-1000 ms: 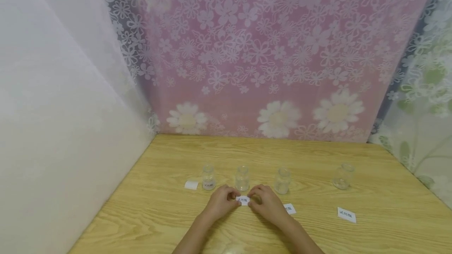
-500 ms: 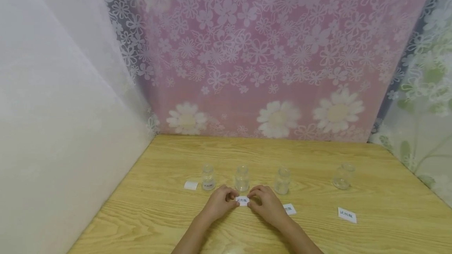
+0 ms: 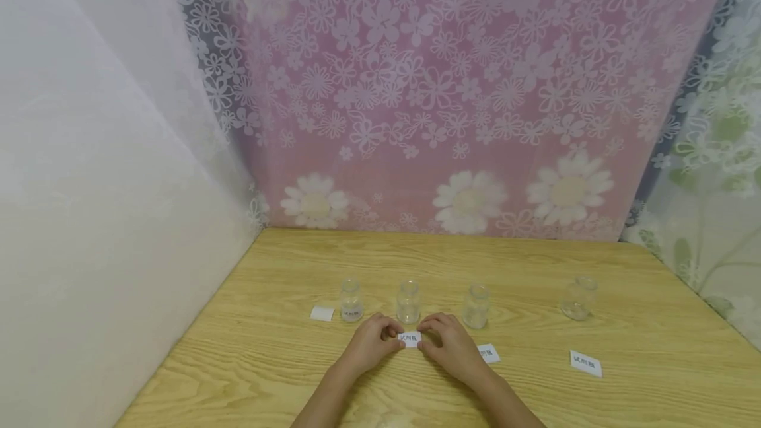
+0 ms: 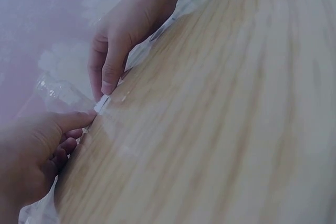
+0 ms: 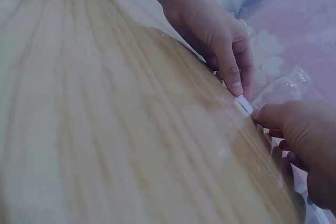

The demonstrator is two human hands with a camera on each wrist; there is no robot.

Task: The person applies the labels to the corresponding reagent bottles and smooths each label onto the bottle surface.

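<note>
Between my two hands is a small white paper label (image 3: 409, 339) with printed dark characters, just in front of a clear glass bottle (image 3: 408, 302). My left hand (image 3: 373, 342) pinches its left end between thumb and fingers. The right end is pinched by my right hand (image 3: 450, 347) in the same way. Both wrist views show the label (image 4: 101, 103) from a low angle, thumbs at its two ends. To the left stands another glass bottle (image 3: 351, 301) with a printed label low on its front.
Two more clear bottles stand right of the middle, one bottle (image 3: 475, 307) nearer and another bottle (image 3: 578, 298) farther off. A printed label (image 3: 490, 353) lies partly behind my right hand, a second label (image 3: 586, 363) farther right. A blank white paper piece (image 3: 322, 313) lies at left.
</note>
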